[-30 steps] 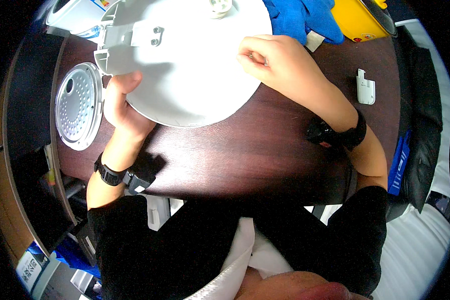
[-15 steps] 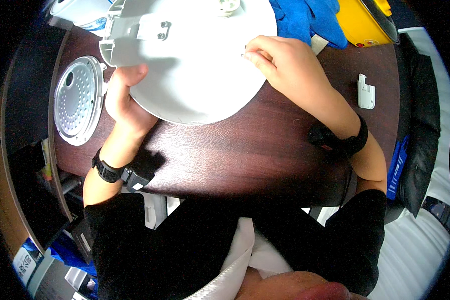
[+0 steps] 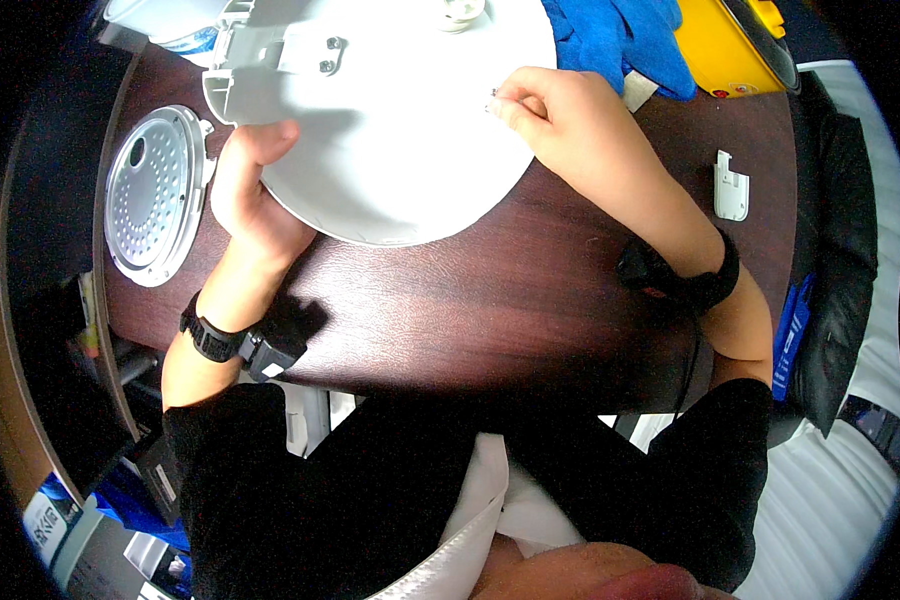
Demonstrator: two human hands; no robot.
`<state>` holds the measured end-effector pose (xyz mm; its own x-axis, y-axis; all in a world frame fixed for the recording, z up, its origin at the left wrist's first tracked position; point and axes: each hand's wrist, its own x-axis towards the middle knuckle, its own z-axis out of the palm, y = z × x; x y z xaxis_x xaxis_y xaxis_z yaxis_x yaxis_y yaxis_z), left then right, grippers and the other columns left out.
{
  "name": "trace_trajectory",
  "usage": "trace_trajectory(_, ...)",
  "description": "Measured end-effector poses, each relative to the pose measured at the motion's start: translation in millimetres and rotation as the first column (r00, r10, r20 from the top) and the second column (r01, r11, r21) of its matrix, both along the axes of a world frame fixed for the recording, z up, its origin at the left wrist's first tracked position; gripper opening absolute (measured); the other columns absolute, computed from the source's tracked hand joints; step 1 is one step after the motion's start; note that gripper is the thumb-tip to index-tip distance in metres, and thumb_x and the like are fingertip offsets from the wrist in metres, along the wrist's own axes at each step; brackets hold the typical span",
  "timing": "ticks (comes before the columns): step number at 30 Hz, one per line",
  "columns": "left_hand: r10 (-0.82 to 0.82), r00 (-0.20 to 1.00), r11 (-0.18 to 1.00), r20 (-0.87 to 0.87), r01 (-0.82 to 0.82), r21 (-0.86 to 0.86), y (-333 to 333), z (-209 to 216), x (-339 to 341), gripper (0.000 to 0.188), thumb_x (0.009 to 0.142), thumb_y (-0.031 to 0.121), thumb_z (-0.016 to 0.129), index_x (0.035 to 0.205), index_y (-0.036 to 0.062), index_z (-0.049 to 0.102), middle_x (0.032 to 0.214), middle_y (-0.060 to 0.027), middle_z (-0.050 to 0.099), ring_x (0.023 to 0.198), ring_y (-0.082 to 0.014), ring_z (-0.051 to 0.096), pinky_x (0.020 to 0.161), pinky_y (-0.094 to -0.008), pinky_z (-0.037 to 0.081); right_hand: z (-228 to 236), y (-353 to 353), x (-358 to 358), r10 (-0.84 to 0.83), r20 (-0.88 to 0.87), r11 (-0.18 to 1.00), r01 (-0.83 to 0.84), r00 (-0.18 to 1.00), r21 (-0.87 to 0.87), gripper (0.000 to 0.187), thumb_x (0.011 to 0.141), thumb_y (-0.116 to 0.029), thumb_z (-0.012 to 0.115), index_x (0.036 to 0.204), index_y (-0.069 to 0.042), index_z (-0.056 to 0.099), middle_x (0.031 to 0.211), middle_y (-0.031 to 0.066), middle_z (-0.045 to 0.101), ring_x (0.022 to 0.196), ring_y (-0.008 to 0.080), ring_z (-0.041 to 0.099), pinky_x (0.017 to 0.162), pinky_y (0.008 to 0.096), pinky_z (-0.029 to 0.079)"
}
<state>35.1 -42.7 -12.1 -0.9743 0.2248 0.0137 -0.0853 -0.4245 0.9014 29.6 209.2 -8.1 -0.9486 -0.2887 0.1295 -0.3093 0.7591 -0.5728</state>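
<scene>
A large round white plastic lid (image 3: 390,170) with a hinge bracket at its left edge lies tilted at the top of the view. My left hand (image 3: 260,190) grips its left rim, thumb on top and fingers hidden beneath. Over the lid's right side, my right hand (image 3: 560,110) pinches a tiny shiny metal piece (image 3: 493,98), too small to name. Two dark screws sit in a small raised mount (image 3: 330,56) on the lid, and a round white fitting (image 3: 460,12) stands near the upper edge.
On the dark wooden table (image 3: 420,310), a silver perforated disc (image 3: 158,195) lies left of my left hand. A small white plastic cover (image 3: 731,187) lies at the right. Blue cloth (image 3: 620,45) and a yellow container-like body (image 3: 730,50) stand at the far right.
Almost nothing differs. The lid and my left hand have shifted very slightly; my right hand keeps its pinch, a little higher.
</scene>
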Motion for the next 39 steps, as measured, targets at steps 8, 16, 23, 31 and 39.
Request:
trace_trajectory(8, 0.055, 0.992, 0.987, -0.111, -0.071, -0.145, -5.0, -8.1, -0.3, 0.039, 0.078, 0.023, 0.043, 0.107, -0.0031, 0.049, 0.102, -0.0159, 0.055, 0.094, -0.0227, 0.054, 0.085, -0.0318, 0.043, 1.0, -3.4, -0.5, 0.010, -0.007, 1.000, -0.010, 1.000, 0.011, 0.018, 0.080, -0.022, 0.057, 0.078, -0.005, 0.061, 0.069, 0.0152, 0.061, 0.065, 0.0325, 0.060, 0.058, 0.0401, 0.047)
trace_trajectory(16, 0.020, 0.998, 1.000, 0.053, -0.020, -0.017, 2.8, 6.4, -0.6, 0.040, 0.078, 0.022, 0.042, 0.109, -0.0022, 0.048, 0.102, -0.0151, 0.055, 0.095, -0.0227, 0.054, 0.085, -0.0328, 0.043, 9.4, -7.4, -0.4, 0.041, -0.068, 0.981, -0.027, 0.997, 0.194, 0.018, 0.080, -0.024, 0.057, 0.078, -0.007, 0.060, 0.067, 0.0139, 0.060, 0.065, 0.0318, 0.060, 0.058, 0.0417, 0.046)
trace_trajectory(23, -0.004, 0.999, 1.000, 0.049, 0.004, -0.004, 1.2, 4.9, -3.1, 0.042, 0.077, 0.022, 0.043, 0.111, -0.0024, 0.047, 0.103, -0.0150, 0.055, 0.096, -0.0232, 0.054, 0.086, -0.0327, 0.042, 5.0, -6.6, -0.9, 0.010, -0.053, 0.992, -0.004, 0.999, 0.123, 0.018, 0.079, -0.023, 0.058, 0.077, -0.006, 0.060, 0.066, 0.0151, 0.060, 0.063, 0.0328, 0.059, 0.057, 0.0415, 0.046)
trace_trajectory(31, -0.014, 0.998, 0.998, 0.060, 0.010, 0.060, 3.0, 6.9, -1.9, 0.041, 0.077, 0.020, 0.043, 0.111, -0.0026, 0.047, 0.103, -0.0146, 0.055, 0.095, -0.0233, 0.055, 0.086, -0.0328, 0.043, 5.2, -7.3, 0.4, -0.002, -0.053, 0.994, 0.008, 0.999, 0.106, 0.017, 0.079, -0.022, 0.057, 0.076, -0.005, 0.061, 0.066, 0.0168, 0.060, 0.063, 0.0335, 0.059, 0.057, 0.0415, 0.047)
trace_trajectory(39, 0.021, 0.996, 0.997, 0.085, -0.027, 0.077, 3.0, 3.8, -2.7, 0.036, 0.078, 0.021, 0.044, 0.106, -0.0019, 0.050, 0.100, -0.0134, 0.056, 0.093, -0.0217, 0.055, 0.085, -0.0314, 0.043, 16.3, 1.5, 4.6, 0.034, -0.007, 0.988, -0.032, 0.999, 0.152, 0.015, 0.079, -0.019, 0.056, 0.075, -0.006, 0.060, 0.063, 0.0156, 0.058, 0.059, 0.0328, 0.058, 0.054, 0.0404, 0.046)
